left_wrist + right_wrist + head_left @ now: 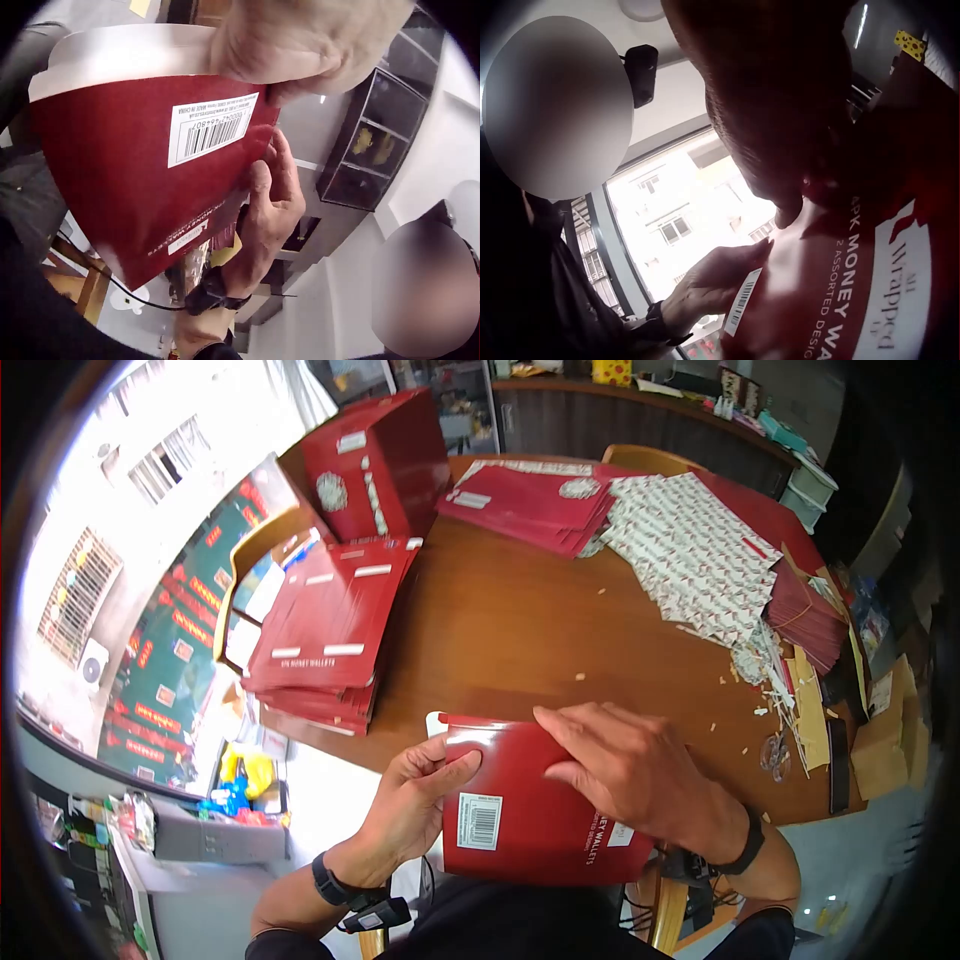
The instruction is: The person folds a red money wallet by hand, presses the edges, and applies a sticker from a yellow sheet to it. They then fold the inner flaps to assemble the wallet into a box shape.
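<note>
A red card (pixel 535 785), printed with white lettering and bearing a barcode label (pixel 480 822), is held in front of the person's body at the near edge of a brown table (pixel 500 620). A white strip (pixel 127 54) is shown along one of its edges in the left-wrist view. The card's left edge is pinched by the left hand (pixel 412 800), whose thumb is laid on the printed face. The upper right part is covered by the right hand (pixel 640 770); its fingers are nearly straight, and the thumb is set apart from the forefinger.

Farther left on the table, a stack of red cards (pixel 330 615) is placed just in front of a large red box (pixel 375 470). Toward the far side, more red sheets (pixel 525 505) are overlapped by white patterned sheets (pixel 690 550), near which paper scraps (pixel 755 662) are scattered.
</note>
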`<move>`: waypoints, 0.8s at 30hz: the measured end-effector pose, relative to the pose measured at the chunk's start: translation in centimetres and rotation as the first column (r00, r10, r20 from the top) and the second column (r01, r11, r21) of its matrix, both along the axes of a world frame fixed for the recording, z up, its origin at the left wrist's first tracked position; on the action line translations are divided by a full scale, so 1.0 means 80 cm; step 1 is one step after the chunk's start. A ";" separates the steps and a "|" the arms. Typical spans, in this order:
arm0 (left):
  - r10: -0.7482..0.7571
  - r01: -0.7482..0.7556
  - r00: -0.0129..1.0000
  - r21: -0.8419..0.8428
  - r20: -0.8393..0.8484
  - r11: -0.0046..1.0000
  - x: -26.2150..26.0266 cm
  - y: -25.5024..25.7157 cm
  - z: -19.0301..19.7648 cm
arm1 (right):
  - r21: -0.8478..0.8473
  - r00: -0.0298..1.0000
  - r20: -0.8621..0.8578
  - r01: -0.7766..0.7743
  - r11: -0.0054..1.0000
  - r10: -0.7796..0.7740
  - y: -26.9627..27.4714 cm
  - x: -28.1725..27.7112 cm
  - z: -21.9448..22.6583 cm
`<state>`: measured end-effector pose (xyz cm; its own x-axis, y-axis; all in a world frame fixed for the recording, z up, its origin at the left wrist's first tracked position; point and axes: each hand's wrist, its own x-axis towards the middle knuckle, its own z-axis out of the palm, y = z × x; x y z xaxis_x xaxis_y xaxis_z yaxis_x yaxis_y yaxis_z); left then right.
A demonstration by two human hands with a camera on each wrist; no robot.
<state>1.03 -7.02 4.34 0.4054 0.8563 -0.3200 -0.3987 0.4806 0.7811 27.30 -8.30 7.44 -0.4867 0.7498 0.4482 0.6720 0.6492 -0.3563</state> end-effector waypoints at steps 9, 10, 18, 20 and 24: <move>-0.133 0.168 0.978 -0.232 0.159 0.958 -0.044 -0.046 -0.039 | -0.395 0.980 -0.195 -0.116 0.911 0.040 -0.042 -0.024 -0.036; -0.133 0.172 0.977 -0.243 0.168 0.955 -0.045 -0.045 -0.039 | -0.415 0.973 -0.231 -0.113 0.903 0.016 -0.042 -0.026 -0.038; -0.452 0.466 0.885 -0.249 0.115 0.849 -0.040 -0.021 -0.041 | -0.425 0.982 -0.183 -0.116 0.898 0.040 -0.050 -0.044 -0.036; -0.491 0.502 0.865 -0.222 0.107 0.836 -0.039 -0.018 -0.041 | -0.383 0.985 -0.165 -0.110 0.917 0.050 -0.055 -0.047 -0.031; -0.462 0.449 0.887 -0.211 -0.013 0.868 -0.034 -0.022 -0.047 | -0.281 0.998 -0.028 -0.055 0.958 0.049 -0.069 -0.052 -0.024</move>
<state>-1.70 -8.78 0.61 0.7090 0.4986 -0.4987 -0.0529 0.7427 0.6675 23.13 -13.81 5.53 -0.5215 0.8209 0.2325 0.6307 0.5544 -0.5430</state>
